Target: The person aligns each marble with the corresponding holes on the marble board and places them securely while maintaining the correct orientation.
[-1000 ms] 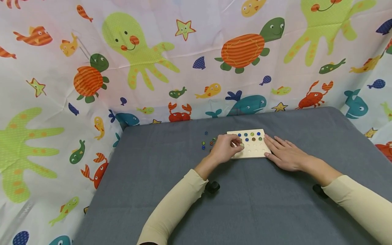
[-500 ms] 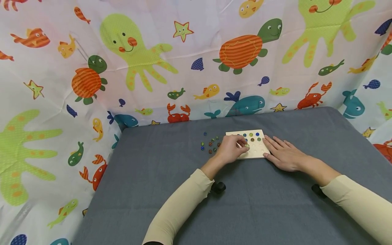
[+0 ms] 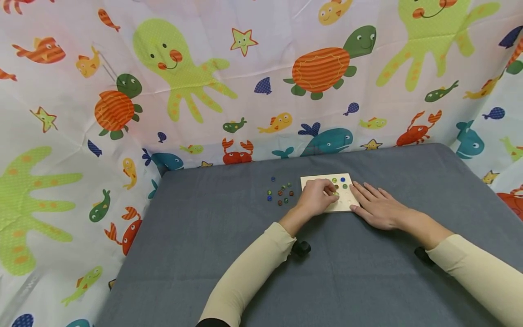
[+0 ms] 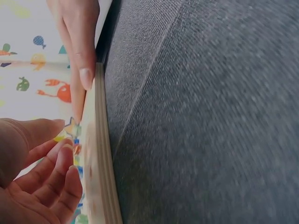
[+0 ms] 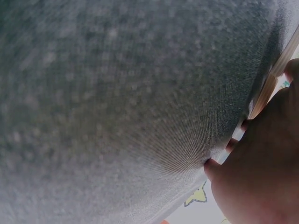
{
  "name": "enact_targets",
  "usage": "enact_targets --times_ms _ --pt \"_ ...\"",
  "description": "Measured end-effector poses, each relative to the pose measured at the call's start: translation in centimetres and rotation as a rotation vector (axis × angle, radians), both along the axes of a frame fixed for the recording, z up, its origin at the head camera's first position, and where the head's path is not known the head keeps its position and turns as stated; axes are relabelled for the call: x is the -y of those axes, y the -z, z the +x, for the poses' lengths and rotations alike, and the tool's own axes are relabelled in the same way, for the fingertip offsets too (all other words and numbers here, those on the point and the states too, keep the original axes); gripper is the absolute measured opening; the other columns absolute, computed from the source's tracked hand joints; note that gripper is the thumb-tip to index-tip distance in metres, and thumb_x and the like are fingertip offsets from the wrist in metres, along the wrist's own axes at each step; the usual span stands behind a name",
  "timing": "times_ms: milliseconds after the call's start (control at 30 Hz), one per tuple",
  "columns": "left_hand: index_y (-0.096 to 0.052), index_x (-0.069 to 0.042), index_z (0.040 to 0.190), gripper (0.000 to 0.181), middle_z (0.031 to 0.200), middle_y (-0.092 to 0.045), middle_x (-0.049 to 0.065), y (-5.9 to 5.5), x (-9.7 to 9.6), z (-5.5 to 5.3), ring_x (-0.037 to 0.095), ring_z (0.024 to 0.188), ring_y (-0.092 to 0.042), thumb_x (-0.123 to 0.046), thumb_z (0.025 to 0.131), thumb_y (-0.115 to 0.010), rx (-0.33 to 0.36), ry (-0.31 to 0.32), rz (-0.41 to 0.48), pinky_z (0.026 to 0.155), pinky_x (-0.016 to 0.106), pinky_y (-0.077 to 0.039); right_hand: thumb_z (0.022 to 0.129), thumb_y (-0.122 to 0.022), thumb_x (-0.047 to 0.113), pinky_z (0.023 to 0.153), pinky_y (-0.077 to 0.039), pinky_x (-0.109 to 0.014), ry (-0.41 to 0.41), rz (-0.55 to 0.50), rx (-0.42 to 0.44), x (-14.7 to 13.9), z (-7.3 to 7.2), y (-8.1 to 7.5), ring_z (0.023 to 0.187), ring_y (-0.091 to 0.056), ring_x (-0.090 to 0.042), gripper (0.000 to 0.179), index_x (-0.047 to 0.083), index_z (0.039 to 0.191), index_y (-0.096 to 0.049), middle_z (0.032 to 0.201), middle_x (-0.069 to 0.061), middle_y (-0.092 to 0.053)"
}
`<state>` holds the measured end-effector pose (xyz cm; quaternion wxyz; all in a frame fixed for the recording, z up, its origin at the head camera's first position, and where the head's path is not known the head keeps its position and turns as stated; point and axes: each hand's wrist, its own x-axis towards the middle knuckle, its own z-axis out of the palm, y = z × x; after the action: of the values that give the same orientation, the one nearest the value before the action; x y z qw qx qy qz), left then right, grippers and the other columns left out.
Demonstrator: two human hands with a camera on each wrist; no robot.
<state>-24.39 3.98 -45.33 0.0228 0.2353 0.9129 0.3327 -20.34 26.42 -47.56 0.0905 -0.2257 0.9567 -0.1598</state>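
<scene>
A pale wooden board with rows of round hollows lies on the grey cloth. Glass marbles fill hollows in its back rows, among them a blue marble and a green one; my left hand hides others. Over the board's middle, my left hand pinches a yellow-green marble between thumb and fingertips, close above the wood. My right hand lies with fingers straight, its thumb and fingertips on the board's right edge. In the right wrist view that hand covers most of the board.
Several loose marbles lie on the grey cloth left of the board. A curtain printed with sea animals hangs behind and beside the table. Black wrist devices sit under both cuffs.
My left hand has moved right across the board with the yellow-green marble, uncovering more of the loose marbles. The right hand has stayed at the board's edge.
</scene>
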Motion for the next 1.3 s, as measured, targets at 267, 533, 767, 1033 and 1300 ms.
enact_targets --times_ms 267,533,767,1033,1300 --pt "-0.077 -0.015 0.099 0.010 0.083 -0.070 -0.009 0.2 -1.5 -0.3 -0.002 0.072 -0.058 -0.023 0.094 -0.078 -0.021 -0.036 -0.052 0.065 0.012 -0.041 0.108 -0.033 0.057 0.115 -0.011 -0.070 -0.008 0.038 -0.011 -0.3 -0.9 0.9 0.152 -0.016 -0.049 0.077 0.005 0.163 -0.020 0.169 -0.019 -0.017" --pt "-0.077 -0.016 0.098 0.009 0.080 -0.068 -0.010 0.6 -2.7 -0.4 -0.002 0.068 -0.055 -0.023 0.094 -0.077 -0.049 -0.052 -0.078 0.063 0.013 -0.040 0.109 -0.041 0.049 0.114 -0.011 -0.072 -0.018 -0.016 -0.029 -0.1 -0.2 0.1 0.150 -0.017 -0.052 0.072 0.002 0.161 -0.025 0.167 -0.022 -0.022" --pt "-0.077 -0.017 0.098 0.007 0.080 -0.069 -0.011 0.8 -3.2 -0.3 -0.001 0.068 -0.056 -0.023 0.093 -0.078 -0.041 -0.088 -0.093 0.062 0.013 -0.041 0.108 -0.041 0.051 0.113 -0.012 -0.072 -0.026 -0.028 -0.050 -0.4 -0.3 0.7 0.149 -0.019 -0.052 0.073 0.004 0.162 -0.025 0.167 -0.021 -0.023" --pt "-0.077 -0.020 0.095 0.006 0.077 -0.064 -0.014 1.0 -4.1 -0.1 -0.001 0.067 -0.055 -0.024 0.091 -0.078 -0.051 -0.153 -0.131 0.060 0.015 -0.040 0.108 -0.038 0.053 0.114 -0.012 -0.071 -0.016 -0.001 -0.022 -0.6 0.0 0.4 0.151 -0.017 -0.050 0.074 0.005 0.162 -0.023 0.168 -0.019 -0.021" --pt "-0.078 -0.025 0.096 0.005 0.074 -0.059 -0.018 1.3 -4.7 -0.3 -0.001 0.067 -0.053 -0.027 0.092 -0.076 -0.043 -0.181 -0.186 0.060 0.018 -0.040 0.108 -0.040 0.051 0.113 -0.013 -0.073 -0.021 -0.011 -0.032 -0.5 0.0 0.4 0.150 -0.019 -0.052 0.073 0.003 0.161 -0.026 0.167 -0.021 -0.024"
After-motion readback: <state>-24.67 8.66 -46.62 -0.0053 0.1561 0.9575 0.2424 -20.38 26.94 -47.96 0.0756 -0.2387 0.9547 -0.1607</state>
